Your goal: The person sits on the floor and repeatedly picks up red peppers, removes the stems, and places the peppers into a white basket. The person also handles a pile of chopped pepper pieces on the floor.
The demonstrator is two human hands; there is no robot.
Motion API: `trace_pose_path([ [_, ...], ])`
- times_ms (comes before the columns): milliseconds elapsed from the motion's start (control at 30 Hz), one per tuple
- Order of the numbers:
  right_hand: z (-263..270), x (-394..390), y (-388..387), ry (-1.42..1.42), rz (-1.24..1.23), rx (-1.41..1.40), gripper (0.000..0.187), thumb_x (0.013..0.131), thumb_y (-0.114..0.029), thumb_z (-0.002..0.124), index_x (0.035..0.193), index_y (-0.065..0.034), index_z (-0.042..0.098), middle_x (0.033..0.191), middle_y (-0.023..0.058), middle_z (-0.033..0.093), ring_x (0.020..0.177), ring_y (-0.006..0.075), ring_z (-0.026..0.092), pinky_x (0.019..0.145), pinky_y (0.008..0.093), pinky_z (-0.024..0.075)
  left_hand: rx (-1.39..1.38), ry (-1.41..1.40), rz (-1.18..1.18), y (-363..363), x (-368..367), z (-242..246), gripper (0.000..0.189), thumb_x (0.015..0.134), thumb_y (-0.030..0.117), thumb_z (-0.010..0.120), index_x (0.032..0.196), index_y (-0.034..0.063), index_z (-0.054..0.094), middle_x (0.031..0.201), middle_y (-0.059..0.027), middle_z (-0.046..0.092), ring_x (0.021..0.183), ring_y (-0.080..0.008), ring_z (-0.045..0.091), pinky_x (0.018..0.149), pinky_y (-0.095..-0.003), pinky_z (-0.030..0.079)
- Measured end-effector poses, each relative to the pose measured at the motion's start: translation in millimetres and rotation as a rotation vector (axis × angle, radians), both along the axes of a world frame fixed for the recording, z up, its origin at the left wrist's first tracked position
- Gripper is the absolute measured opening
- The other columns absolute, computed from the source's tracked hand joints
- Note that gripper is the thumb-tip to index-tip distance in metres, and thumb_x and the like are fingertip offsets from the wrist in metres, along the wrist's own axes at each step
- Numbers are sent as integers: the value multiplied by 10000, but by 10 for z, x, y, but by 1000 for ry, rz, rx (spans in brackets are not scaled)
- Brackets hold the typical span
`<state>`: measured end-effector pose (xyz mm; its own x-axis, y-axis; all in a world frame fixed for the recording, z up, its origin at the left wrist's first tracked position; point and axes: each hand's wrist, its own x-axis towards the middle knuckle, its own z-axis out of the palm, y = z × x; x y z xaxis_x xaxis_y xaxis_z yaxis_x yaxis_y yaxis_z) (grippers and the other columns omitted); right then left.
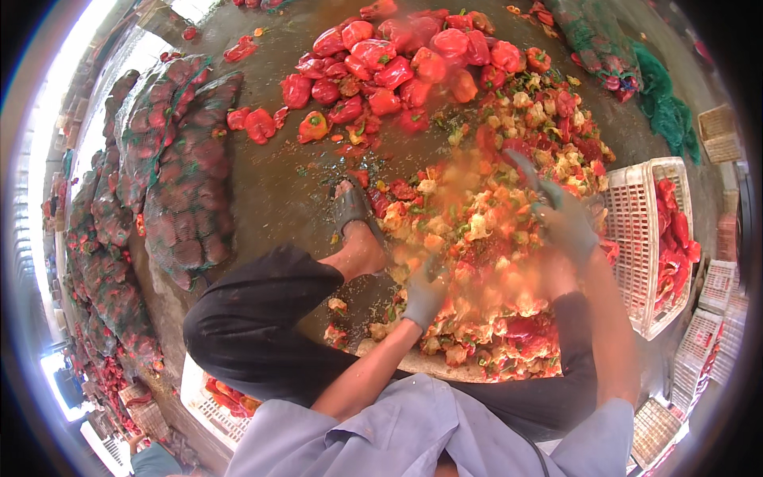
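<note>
My right hand [569, 229], in a grey work glove, grips a knife with a curved blade [522, 167]. The blade points up and left over a heap of cut-out pepper cores and scraps [477, 220]. Lower down, my left hand [427, 293] wears a similar glove and hovers at the near left part of that heap. Blur over its fingers hides whether anything is in them. Beyond the heap lies a pile of whole red bell peppers [387, 65] on the wet floor.
A white plastic crate [635, 238] with red pepper pieces stands at my right; another crate [208, 411] is by my left knee. Stuffed mesh sacks [191, 185] line the left side. A mesh sack [596, 42] lies at upper right. Part of another person [155, 460] shows at lower left.
</note>
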<state>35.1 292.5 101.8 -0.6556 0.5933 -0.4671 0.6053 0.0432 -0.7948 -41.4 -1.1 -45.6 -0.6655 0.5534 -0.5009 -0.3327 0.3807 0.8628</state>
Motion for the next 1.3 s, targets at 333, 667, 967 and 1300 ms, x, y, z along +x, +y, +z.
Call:
trace_pose_path([
  [333,-353,-1683,376,-16,-181,-154,227,1067,-122,539,1255,-5,590,871,81,640,550,118,529,455,287,426,21,-119,64,79,55,108,334,1011,163,651,1309,13,665,963,-59,740,826,-130,666,756,-327,557],
  [667,-1219,-3100,696,-118,-141,-4,155,1074,-133,551,1139,-55,668,841,53,672,566,131,554,477,302,442,-20,-329,-8,41,67,-4,519,995,156,660,1480,-10,582,1265,-158,742,1069,-182,698,921,-342,556],
  [967,-1478,-2630,465,393,-353,-699,208,1124,-176,465,1216,-65,614,862,76,694,539,118,540,439,262,452,24,-381,41,57,79,-71,530,973,108,656,1478,-30,571,1277,-165,722,1136,-185,673,986,-343,536],
  [1300,-689,-903,-663,434,-294,-804,466,1009,-259,726,1391,-14,622,951,75,756,693,81,694,509,191,538,431,-702,314,130,-312,125,685,1054,309,663,1611,35,374,1330,-171,668,1092,-278,721,875,-390,587],
])
